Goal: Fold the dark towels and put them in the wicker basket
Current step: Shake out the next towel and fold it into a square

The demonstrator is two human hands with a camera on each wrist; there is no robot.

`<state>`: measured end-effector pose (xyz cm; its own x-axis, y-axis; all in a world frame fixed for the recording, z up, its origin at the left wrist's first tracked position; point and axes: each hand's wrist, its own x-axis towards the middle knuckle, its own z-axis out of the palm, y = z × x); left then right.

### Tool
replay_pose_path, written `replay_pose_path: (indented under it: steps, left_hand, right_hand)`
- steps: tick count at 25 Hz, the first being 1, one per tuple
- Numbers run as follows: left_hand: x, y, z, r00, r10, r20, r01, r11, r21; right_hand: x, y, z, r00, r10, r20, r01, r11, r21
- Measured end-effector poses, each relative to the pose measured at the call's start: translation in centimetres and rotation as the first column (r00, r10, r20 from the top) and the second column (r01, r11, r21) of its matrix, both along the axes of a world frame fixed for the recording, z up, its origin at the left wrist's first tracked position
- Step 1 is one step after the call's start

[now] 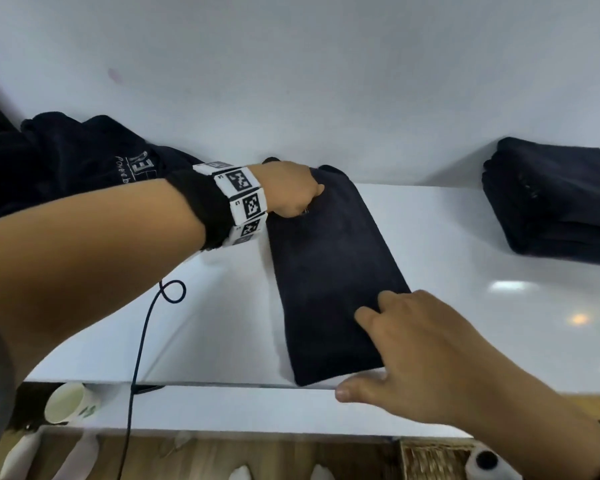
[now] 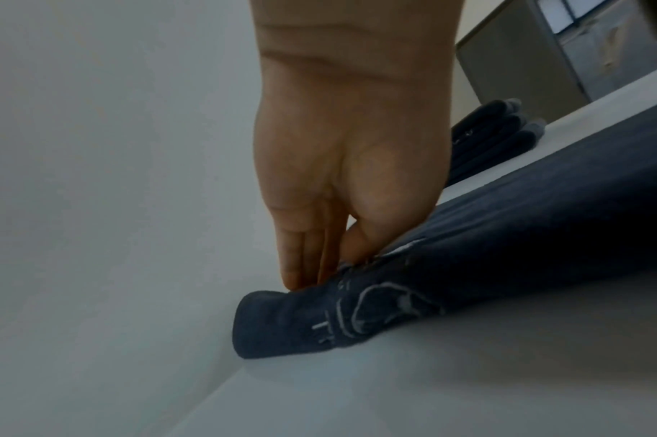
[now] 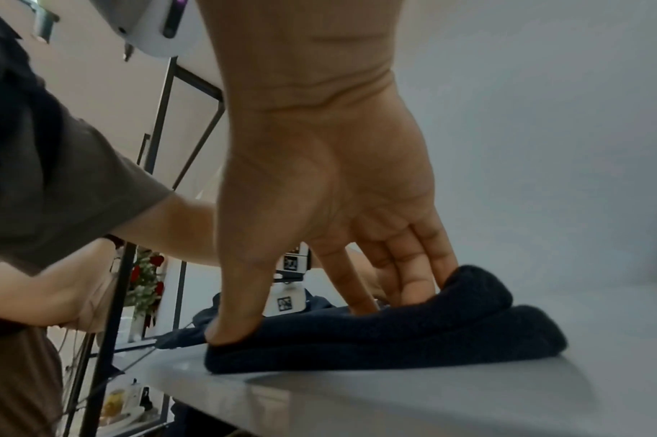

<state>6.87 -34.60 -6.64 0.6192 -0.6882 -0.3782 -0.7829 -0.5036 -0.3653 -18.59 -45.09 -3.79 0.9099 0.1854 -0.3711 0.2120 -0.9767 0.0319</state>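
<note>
A dark towel (image 1: 329, 265), folded into a long strip, lies on the white table (image 1: 465, 306), running from the back wall to the front edge. My left hand (image 1: 302, 199) pinches its far end between thumb and fingers; the left wrist view shows that hand (image 2: 327, 266) on the towel (image 2: 506, 251) beside some pale lettering. My right hand (image 1: 364, 351) presses straight, spread fingers flat on the near end, with the thumb at the table's edge. In the right wrist view, the right hand (image 3: 312, 316) bears down on the doubled towel (image 3: 394, 340). The wicker basket (image 1: 433, 459) sits below the table at the lower right, partly out of view.
Unfolded dark towels (image 1: 66, 161) are heaped at the back left. A stack of folded dark towels (image 1: 551, 202) stands at the back right. A thin cable (image 1: 142, 341) crosses the table's left part. A paper cup (image 1: 68, 403) lies on a lower shelf.
</note>
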Motion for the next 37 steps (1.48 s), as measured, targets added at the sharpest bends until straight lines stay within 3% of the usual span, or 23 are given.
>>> replay_pose_path:
  steps: [4, 6, 10, 14, 18, 22, 25, 27, 29, 32, 34, 37]
  left_hand:
    - [-1.0, -0.7, -2.3, 0.958, 0.229, -0.171, -0.247, 0.964, -0.098]
    - [-1.2, -0.6, -2.8, 0.935, 0.276, -0.224, -0.309, 0.942, -0.129]
    - [-1.7, -0.5, -2.7, 0.922, 0.245, -0.301, -0.299, 0.942, -0.15]
    - [-3.4, 0.4, -3.1, 0.923, 0.171, -0.344, -0.242, 0.954, -0.174]
    - [-5.9, 1.6, -3.5, 0.931, 0.088, -0.355, -0.169, 0.964, -0.203]
    - [-8.8, 3.6, -2.9, 0.908, 0.011, -0.419, -0.097, 0.978, -0.186]
    - [-8.8, 6.3, -1.2, 0.856, -0.084, -0.509, -0.122, 0.926, -0.358]
    - [-8.4, 8.7, -1.3, 0.895, -0.112, -0.432, -0.087, 0.906, -0.415]
    - [-8.7, 10.9, -2.0, 0.937, -0.009, -0.349, -0.15, 0.892, -0.426]
    - [-9.8, 12.0, -1.6, 0.927, -0.08, -0.365, -0.082, 0.909, -0.408]
    - [-10.1, 12.3, -1.2, 0.933, -0.012, -0.361, -0.09, 0.96, -0.264]
    - [-9.3, 13.2, -0.8, 0.923, 0.104, -0.371, -0.224, 0.929, -0.296]
  right_hand:
    - [-0.7, 1.9, -2.1, 0.999, 0.027, 0.036, -0.025, 0.998, -0.066]
    - [-0.7, 2.4, -2.4, 0.999, 0.039, 0.02, -0.036, 0.991, -0.125]
    - [-1.3, 2.8, -3.7, 0.985, 0.129, 0.115, -0.108, 0.979, -0.171]
    - [-2.3, 2.5, -5.2, 0.954, 0.242, 0.179, -0.223, 0.967, -0.122]
    - [-3.7, 1.7, -2.4, 0.943, 0.32, 0.097, -0.33, 0.937, 0.114]
    - [-2.7, 0.8, 3.4, 0.97, 0.221, -0.098, -0.157, 0.883, 0.442]
    - [0.0, -0.6, 5.0, 0.987, 0.143, -0.079, -0.058, 0.759, 0.649]
    - [2.9, -1.6, 5.6, 0.993, 0.079, -0.092, 0.013, 0.685, 0.729]
    - [6.9, -2.8, 5.7, 0.991, -0.032, -0.13, 0.121, 0.625, 0.771]
    - [13.7, -4.4, 3.8, 0.962, -0.196, -0.192, 0.269, 0.535, 0.801]
    - [17.2, -4.9, 0.8, 0.935, -0.292, -0.202, 0.338, 0.552, 0.762]
    - [19.6, -5.3, -3.5, 0.891, -0.408, -0.2, 0.419, 0.568, 0.708]
